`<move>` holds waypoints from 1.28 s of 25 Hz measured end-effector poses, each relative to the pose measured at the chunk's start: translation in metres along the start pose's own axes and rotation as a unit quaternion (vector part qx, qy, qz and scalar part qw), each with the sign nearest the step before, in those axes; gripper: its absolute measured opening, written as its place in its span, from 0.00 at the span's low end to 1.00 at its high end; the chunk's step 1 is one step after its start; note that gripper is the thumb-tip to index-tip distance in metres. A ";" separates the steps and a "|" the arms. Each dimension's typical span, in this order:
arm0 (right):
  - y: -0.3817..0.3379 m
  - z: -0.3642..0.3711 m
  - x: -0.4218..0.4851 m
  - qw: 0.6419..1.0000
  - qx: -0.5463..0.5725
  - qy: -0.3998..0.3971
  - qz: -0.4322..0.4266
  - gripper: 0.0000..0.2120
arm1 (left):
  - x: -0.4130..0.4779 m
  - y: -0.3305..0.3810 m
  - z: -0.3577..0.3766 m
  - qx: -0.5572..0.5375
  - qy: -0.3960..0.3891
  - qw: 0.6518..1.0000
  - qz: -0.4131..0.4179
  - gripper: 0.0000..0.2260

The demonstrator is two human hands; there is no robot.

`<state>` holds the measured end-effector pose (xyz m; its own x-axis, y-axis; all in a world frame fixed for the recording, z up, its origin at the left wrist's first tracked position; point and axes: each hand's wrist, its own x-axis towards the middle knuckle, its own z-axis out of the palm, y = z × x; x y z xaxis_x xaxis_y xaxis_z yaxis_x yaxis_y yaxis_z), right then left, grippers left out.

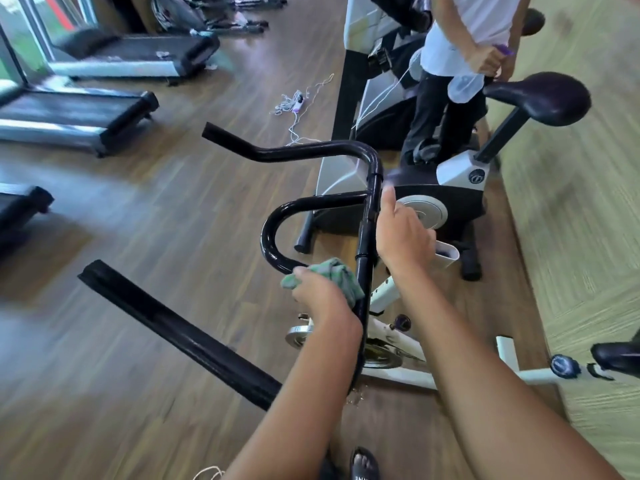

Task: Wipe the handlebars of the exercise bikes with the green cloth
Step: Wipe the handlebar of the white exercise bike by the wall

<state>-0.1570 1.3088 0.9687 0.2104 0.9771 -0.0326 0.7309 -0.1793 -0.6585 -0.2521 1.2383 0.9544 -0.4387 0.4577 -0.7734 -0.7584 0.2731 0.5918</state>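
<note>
Head view: the left hand point(320, 296) grips the green cloth point(334, 275) against the handlebars point(311, 152) at the lower bend. The right hand point(403, 237) lies beside the middle bar; its fingers are hidden, so its grip cannot be told. Wiping looks underway, and the second bike point(450, 174) probably remains.

The handlebars point(369, 209) stand in the middle, with the cloth point(337, 271) against their left side. Treadmills point(69, 112) lie to the left. A second exercise bike point(446, 195) stands behind, with a person point(433, 112) beside it.

Your left hand point(322, 296) and right hand point(403, 237) are bare, forearms point(478, 368) uncovered behind the fingers point(388, 202); a black, white-lettered sandal point(363, 474) below.
</note>
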 end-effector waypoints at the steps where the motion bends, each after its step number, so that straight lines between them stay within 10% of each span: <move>1: -0.001 0.001 0.000 1.000 0.005 -0.001 0.003 0.32 | 0.001 -0.005 0.000 0.010 0.001 1.000 -0.008 0.25; 7: -0.001 -0.006 -0.005 1.000 0.015 -0.016 0.008 0.35 | 0.021 0.025 0.000 -0.029 0.002 0.999 0.029 0.17; 11: -0.004 -0.015 -0.008 0.999 0.020 -0.023 0.024 0.35 | 0.077 0.071 0.005 0.152 0.050 0.965 0.206 0.11; 13: -0.006 -0.016 -0.005 0.998 0.029 -0.023 0.042 0.35 | 0.093 0.092 0.013 0.357 0.064 0.886 0.287 0.16; 15: -0.006 -0.014 -0.003 0.997 0.029 -0.021 0.065 0.36 | 0.088 0.105 0.026 0.584 0.054 0.734 0.343 0.19; 19: -0.006 -0.009 -0.001 0.996 0.009 0.001 0.085 0.36 | 0.079 0.103 0.052 0.701 -0.020 0.482 0.526 0.21; 24: -0.013 -0.002 0.001 0.992 -0.032 0.021 0.118 0.35 | 0.078 0.090 0.079 0.693 -0.146 0.347 0.615 0.16; 28: -0.018 -0.001 0.003 0.994 -0.029 0.006 0.103 0.26 | 0.079 0.104 0.092 0.683 -0.223 0.335 0.609 0.18; 32: -0.064 0.006 -0.028 0.987 -0.015 0.156 -0.014 0.15 | 0.070 0.149 0.083 0.582 -0.219 0.524 0.581 0.20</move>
<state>-0.2135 1.2933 1.0068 0.3772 0.8992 0.2218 0.7572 -0.1615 -0.6329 -0.3559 1.3813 1.0074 0.0679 0.9685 0.2394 0.8196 -0.1910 0.5402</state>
